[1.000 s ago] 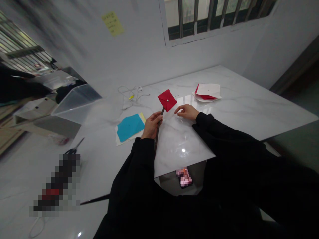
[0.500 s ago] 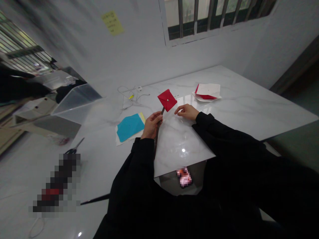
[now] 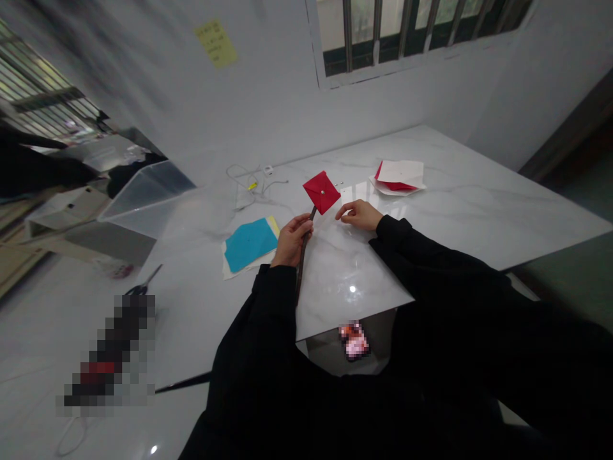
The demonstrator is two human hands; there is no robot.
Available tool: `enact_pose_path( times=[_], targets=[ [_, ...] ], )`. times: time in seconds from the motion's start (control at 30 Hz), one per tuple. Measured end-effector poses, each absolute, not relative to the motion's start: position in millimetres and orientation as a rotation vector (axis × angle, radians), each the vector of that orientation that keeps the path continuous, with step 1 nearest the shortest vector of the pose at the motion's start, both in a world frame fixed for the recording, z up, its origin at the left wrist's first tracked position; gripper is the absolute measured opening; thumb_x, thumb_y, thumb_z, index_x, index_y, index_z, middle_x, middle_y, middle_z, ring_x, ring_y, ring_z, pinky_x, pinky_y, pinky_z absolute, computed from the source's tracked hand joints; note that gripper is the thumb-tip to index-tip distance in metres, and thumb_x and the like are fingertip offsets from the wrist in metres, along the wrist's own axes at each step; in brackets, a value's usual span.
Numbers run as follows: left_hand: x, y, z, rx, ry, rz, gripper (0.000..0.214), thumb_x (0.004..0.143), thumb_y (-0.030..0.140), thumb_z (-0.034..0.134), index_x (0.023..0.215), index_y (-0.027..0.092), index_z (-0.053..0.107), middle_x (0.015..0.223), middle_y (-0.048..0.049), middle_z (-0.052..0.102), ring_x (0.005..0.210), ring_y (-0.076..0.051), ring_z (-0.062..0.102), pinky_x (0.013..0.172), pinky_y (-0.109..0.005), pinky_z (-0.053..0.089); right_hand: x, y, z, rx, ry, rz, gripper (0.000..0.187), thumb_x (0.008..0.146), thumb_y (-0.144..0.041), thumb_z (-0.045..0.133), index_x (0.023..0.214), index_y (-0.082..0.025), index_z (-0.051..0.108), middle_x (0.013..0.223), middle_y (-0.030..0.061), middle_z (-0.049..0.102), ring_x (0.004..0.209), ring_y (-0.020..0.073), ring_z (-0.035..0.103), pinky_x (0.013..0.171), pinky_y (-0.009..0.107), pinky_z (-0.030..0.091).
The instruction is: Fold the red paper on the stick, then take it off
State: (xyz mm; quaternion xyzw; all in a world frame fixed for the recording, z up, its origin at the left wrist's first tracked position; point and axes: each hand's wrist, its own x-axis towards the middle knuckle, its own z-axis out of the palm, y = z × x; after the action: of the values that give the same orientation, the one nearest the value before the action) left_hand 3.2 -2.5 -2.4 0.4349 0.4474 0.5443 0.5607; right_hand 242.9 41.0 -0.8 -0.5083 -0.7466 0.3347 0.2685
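Observation:
A red folded-paper pinwheel with a shiny pin at its centre sits on top of a thin brown stick. My left hand grips that stick just below the red paper, thumb and fingers closed around it. To the right of the pinwheel, apart from it, hovers my right hand; its fingers are loosely curved and nothing shows in them. Beside my left hand lie blue paper sheets with yellow and white ones underneath. Beyond my right hand rest white and red sheets of paper.
Scissors lie at the left, partly covered by a blurred-out patch. A thin cable and small bits are near the wall. A clear plastic bin stands at the far left. The marble-patterned table has its front edge near my body.

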Motion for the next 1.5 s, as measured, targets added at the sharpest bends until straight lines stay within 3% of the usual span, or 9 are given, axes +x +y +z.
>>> enact_pose_path(
  times=[1.5],
  targets=[
    [3.1,-3.0,-1.9,1.019,1.05,1.287,0.043,0.064,0.029,0.09,0.103,0.017,0.073,0.08,0.0001,0.067,0.068,-0.009,0.059,0.067,-0.024,0.047,241.6,41.6,-2.7,-1.379,-2.017,0.871,0.029,0.082,-0.022,0.059,0.098,-0.016,0.082,0.053,-0.0042,0.05,0.054,0.0115,0.042,0.069,0.03,0.036]
  ],
)
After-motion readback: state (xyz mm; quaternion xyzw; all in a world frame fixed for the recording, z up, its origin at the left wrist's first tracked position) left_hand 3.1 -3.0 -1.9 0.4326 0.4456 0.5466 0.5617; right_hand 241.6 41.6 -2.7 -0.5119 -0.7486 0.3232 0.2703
